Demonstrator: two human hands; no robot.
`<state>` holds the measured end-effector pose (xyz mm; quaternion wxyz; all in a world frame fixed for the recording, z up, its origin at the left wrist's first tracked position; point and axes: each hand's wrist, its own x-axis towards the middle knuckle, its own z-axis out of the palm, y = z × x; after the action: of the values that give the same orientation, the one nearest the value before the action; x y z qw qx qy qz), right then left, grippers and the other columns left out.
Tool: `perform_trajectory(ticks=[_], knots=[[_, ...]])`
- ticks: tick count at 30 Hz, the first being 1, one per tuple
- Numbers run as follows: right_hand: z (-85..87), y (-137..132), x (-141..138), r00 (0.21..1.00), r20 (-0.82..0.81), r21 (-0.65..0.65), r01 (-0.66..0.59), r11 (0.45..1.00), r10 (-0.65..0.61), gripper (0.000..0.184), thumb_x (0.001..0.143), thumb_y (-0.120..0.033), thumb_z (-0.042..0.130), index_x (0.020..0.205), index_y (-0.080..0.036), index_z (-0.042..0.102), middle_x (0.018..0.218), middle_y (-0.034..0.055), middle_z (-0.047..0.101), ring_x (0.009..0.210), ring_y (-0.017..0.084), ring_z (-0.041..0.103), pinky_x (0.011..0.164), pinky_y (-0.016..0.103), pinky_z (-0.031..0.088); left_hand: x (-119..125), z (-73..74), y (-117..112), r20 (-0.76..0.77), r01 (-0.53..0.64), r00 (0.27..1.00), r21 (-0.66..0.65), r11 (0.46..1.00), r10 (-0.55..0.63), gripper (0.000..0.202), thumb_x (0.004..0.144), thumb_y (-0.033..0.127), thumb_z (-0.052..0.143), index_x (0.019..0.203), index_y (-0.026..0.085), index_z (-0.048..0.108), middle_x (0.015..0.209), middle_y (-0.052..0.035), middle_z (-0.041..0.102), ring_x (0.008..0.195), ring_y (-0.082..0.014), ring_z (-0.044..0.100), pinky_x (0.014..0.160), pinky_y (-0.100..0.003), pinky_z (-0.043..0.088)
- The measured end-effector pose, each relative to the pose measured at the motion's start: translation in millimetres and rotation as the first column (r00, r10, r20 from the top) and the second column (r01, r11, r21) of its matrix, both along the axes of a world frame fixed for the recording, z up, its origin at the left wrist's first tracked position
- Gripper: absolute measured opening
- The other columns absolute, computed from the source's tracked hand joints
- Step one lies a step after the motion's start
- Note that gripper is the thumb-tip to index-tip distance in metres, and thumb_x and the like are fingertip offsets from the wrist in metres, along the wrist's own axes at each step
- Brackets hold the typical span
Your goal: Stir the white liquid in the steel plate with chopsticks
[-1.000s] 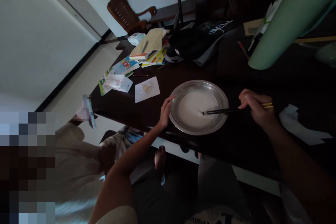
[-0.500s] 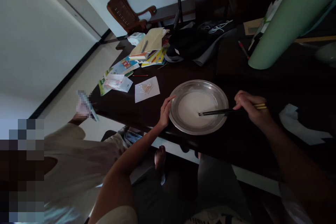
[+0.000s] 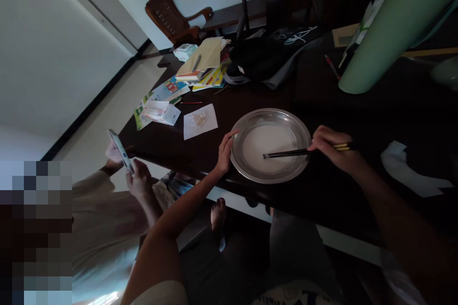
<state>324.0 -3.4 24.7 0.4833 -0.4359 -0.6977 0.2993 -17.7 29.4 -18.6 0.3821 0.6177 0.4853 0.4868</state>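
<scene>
A wide stainless steel bowl (image 3: pixel 269 179) stands on the dark table, with a whitish liquid (image 3: pixel 266 140) in its bottom. My left hand (image 3: pixel 224 152) grips the bowl's left rim, fingers laid along the edge. In my right hand (image 3: pixel 332 147) is a pair of black chopsticks (image 3: pixel 289 153) with gold-coloured bands near the upper end. Their tips dip into the liquid a little below its middle. My right fingers are wrapped round them just beyond the bowl's right rim.
Left of the bowl are cotton swabs (image 3: pixel 199 119) on a white sheet, a tissue pack (image 3: pixel 162 112) and stacked books (image 3: pixel 203 64). A green cylinder (image 3: pixel 382 43) leans at the right, above torn white paper (image 3: pixel 411 171). Another person at the left holds a phone (image 3: pixel 120 150).
My right hand and the chopsticks have shifted left, moving the tips through the liquid. My left hand and the bowl stay put. The other person's second hand has come up to the phone.
</scene>
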Motion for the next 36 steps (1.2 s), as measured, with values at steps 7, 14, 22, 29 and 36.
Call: perform_trajectory(ticks=[7, 14, 22, 29, 36], knots=[[-4.0, 2, 10, 0.991, -0.031, 0.04, 0.13, 0.991, -0.129, 0.048, 0.1, -0.058, 0.058, 0.063, -0.028, 0.069, 0.065, 0.0019, 0.058, 0.065, 0.02, 0.055, 0.064, 0.039, 0.043, 2, -2.7, 0, 0.0, 0.022, 1.0, -0.004, 1.0, -0.022, 0.049, 0.1, 0.062, 0.052, 0.121, 0.023, 0.073, 0.13, -0.0091, 0.073, 0.125, -0.03, 0.065, 0.114, -0.048, 0.048], [-5.9, 2, 6, 0.999, 0.046, 0.047, -0.007, 0.999, 0.005, 0.043, 0.099, -0.055, 0.06, 0.066, -0.029, 0.071, 0.065, 0.0017, 0.062, 0.067, 0.021, 0.058, 0.067, 0.04, 0.046, 7, -1.8, 0, -0.023, 0.0, 1.0, -0.01, 1.0, 0.0, 0.046, 0.099, 0.063, 0.052, 0.115, 0.026, 0.075, 0.129, -0.0079, 0.074, 0.123, -0.0306, 0.066, 0.112, -0.048, 0.049], [-7.7, 3, 19, 0.988, -0.045, 0.077, 0.148, 0.986, -0.145, 0.05, 0.102, -0.056, 0.054, 0.063, -0.029, 0.069, 0.064, 0.0029, 0.059, 0.07, 0.022, 0.057, 0.07, 0.043, 0.046, 10, -5.1, 2, -0.009, 0.014, 1.0, -0.015, 1.0, -0.014, 0.049, 0.099, 0.063, 0.053, 0.12, 0.024, 0.073, 0.13, -0.0102, 0.073, 0.125, -0.0314, 0.065, 0.113, -0.05, 0.048], [-7.7, 4, 9, 0.995, 0.102, 0.048, 0.01, 0.999, -0.014, 0.044, 0.096, -0.059, 0.062, 0.066, -0.028, 0.069, 0.064, 0.0011, 0.063, 0.066, 0.02, 0.058, 0.07, 0.041, 0.045, 13, 1.1, 1, -0.019, 0.002, 1.0, -0.012, 1.0, -0.002, 0.04, 0.1, 0.058, 0.054, 0.117, 0.029, 0.076, 0.128, -0.0054, 0.075, 0.125, -0.0302, 0.067, 0.113, -0.046, 0.05], [-9.9, 2, 20, 0.987, -0.058, 0.102, 0.158, 0.982, -0.153, 0.05, 0.103, -0.053, 0.052, 0.063, -0.027, 0.067, 0.065, 0.0018, 0.059, 0.067, 0.02, 0.057, 0.069, 0.04, 0.044, 12, 2.3, -1, -0.02, 0.02, 1.0, -0.007, 1.0, -0.02, 0.049, 0.1, 0.062, 0.053, 0.119, 0.023, 0.074, 0.131, -0.0102, 0.073, 0.125, -0.0305, 0.066, 0.112, -0.048, 0.049]])
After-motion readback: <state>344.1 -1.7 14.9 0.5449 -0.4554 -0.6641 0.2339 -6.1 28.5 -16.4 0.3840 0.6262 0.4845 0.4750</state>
